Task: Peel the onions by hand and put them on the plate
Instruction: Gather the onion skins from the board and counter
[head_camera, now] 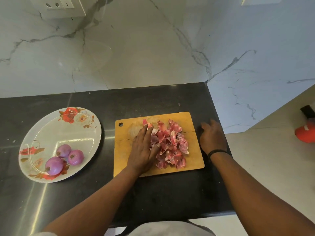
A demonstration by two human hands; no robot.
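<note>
Surface: dark stone counter (162,193) against a veined marble wall; your landmark is the wooden cutting board (196,165) near the counter's right end.

Head view, onions: three peeled onions (64,150) sit together on the flowered plate (51,126), which lies well to the left of the board. You judge the peeling as done, since no unpeeled onion shows anywhere.

Head view, peels: a loose heap of pink onion skins (170,143) covers the board's middle and right half.

Head view, left hand: your left hand (143,150) lies flat on the board, fingers straight and together, pointing away from you; its thumb-side edge touches the heap's left margin. It has hold of nothing.

Head view, right hand: your right hand (212,138) hovers or rests just off the board's right edge, fingers spread and relaxed, gripping nothing. A black band (218,152) circles its wrist.

Key relation: the heap lies between your two hands, touching the left and a little apart from the right; a sweep rightward from the left hand would carry skins toward the right one.

Hidden or unclear: whatever lies under your left palm; whether the right hand touches the counter; the orange and black objects (306,132) on the floor to the right of the board are cut off by the frame edge.
</note>
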